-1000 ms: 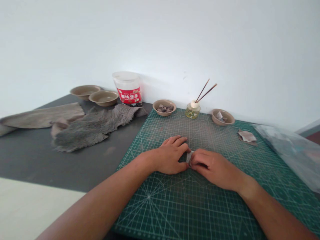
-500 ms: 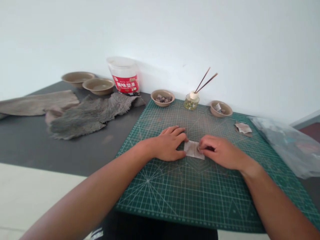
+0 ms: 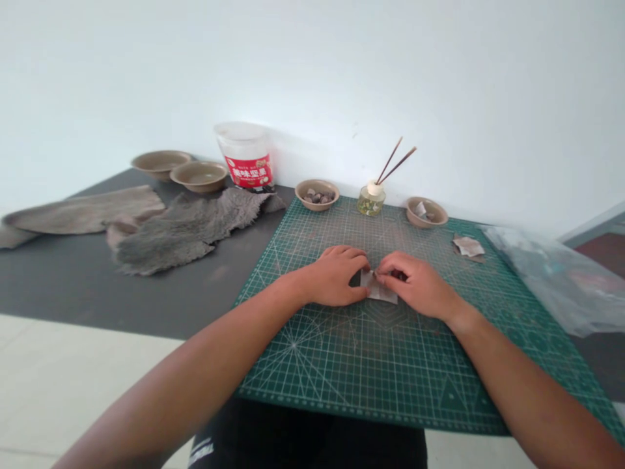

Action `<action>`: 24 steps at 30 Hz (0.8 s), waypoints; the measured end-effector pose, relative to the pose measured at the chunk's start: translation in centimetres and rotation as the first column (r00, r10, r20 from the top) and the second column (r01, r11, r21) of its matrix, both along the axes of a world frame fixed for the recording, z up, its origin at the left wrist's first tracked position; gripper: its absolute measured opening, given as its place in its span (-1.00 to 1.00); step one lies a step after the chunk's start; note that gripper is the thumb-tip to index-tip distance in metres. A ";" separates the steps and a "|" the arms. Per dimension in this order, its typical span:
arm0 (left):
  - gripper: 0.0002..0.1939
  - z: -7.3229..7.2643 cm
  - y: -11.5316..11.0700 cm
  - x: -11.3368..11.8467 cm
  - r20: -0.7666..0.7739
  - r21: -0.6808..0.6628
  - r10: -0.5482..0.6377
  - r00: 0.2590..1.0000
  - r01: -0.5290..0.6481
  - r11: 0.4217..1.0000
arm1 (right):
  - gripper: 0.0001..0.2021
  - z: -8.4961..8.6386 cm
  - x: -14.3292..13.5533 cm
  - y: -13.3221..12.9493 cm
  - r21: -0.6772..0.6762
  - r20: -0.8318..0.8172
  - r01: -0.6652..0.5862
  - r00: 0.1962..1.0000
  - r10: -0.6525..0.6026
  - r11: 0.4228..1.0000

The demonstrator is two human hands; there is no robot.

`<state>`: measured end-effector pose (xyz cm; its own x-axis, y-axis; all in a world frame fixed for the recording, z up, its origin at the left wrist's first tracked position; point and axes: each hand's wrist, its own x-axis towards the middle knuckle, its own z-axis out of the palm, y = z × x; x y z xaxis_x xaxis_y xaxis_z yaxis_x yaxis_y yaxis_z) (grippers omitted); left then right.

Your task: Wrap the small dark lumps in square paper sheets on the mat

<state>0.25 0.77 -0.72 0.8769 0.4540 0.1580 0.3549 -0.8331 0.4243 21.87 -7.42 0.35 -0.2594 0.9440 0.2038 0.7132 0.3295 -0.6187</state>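
A small pale rectangular piece (image 3: 383,294), paper or thin cloth, lies on the green cutting mat (image 3: 361,365). My left hand (image 3: 338,277) rests at its left end, thumb and index finger apart and touching its edge, the other fingers stretched out on the mat. Above the piece, the thumb and fingers of my right hand (image 3: 415,283) are pinched together at its upper middle. Whatever lies between those fingertips is too small and too hidden to name.
Behind the hands stand a bowl of stone-like lumps (image 3: 317,204), a reed diffuser (image 3: 371,199) and another small bowl (image 3: 428,222). Pale scraps (image 3: 469,247) and a plastic bag (image 3: 541,273) lie right. Left are grey rough cloth (image 3: 180,234), two bowls (image 3: 199,185) and a red-labelled tub (image 3: 248,170).
My right hand has moved left along the pale piece, closer to my left hand. My left fingers have drawn closer together. The camera view has shifted slightly.
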 end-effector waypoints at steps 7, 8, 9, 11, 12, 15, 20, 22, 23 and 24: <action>-0.66 -0.2 -0.1 3.1 0.216 -0.007 0.189 0.958 -0.192 0.981 | -0.81 -0.9 0.3 1.7 -0.156 -0.563 0.070 0.813 -0.147 0.985; -0.67 -0.3 -0.1 3.3 0.241 -0.011 0.202 0.949 -0.206 0.979 | -0.79 -1.0 0.2 1.7 -0.165 -0.614 0.055 0.776 -0.146 0.985; -0.69 -0.4 -0.1 3.4 0.268 -0.007 0.208 0.941 -0.214 0.977 | -0.78 -1.0 0.2 1.7 -0.168 -0.647 0.043 0.749 -0.143 0.985; -0.71 -0.4 -0.1 3.5 0.315 0.014 0.204 0.927 -0.220 0.975 | -0.75 -1.1 -0.1 1.6 -0.178 -0.695 0.019 0.705 -0.139 0.984; -0.71 -0.4 -0.1 3.4 0.331 0.028 0.197 0.923 -0.218 0.976 | -0.73 -1.1 -0.2 1.5 -0.187 -0.719 0.005 0.681 -0.141 0.982; -0.71 -0.3 -0.3 3.2 0.367 0.060 0.184 0.912 -0.221 0.973 | -0.70 -1.0 -0.4 1.1 -0.214 -0.767 -0.035 0.625 -0.146 0.976; -0.72 0.0 -0.6 2.9 0.383 0.133 0.107 0.918 -0.169 0.977 | -0.66 -1.0 -0.4 1.0 -0.249 -0.810 -0.095 0.566 -0.153 0.964; -0.71 0.1 -0.7 2.8 0.374 0.146 0.085 0.923 -0.149 0.978 | -0.64 -1.2 -0.3 1.3 -0.255 -0.822 -0.109 0.548 -0.157 0.961; -0.70 0.1 -0.7 2.8 0.371 0.150 0.081 0.925 -0.146 0.978 | -0.64 -1.3 -0.4 1.4 -0.258 -0.827 -0.114 0.540 -0.157 0.959; -0.69 0.1 -0.8 2.7 0.369 0.153 0.081 0.926 -0.147 0.977 | -0.64 -1.3 -0.4 1.6 -0.259 -0.831 -0.120 0.534 -0.157 0.959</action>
<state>2.98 -0.01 -0.63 0.6903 0.4841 0.5377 0.3029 -0.8683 0.3928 21.50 -5.85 -0.99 -0.0809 0.9941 0.0719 -0.1766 0.0567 -0.9826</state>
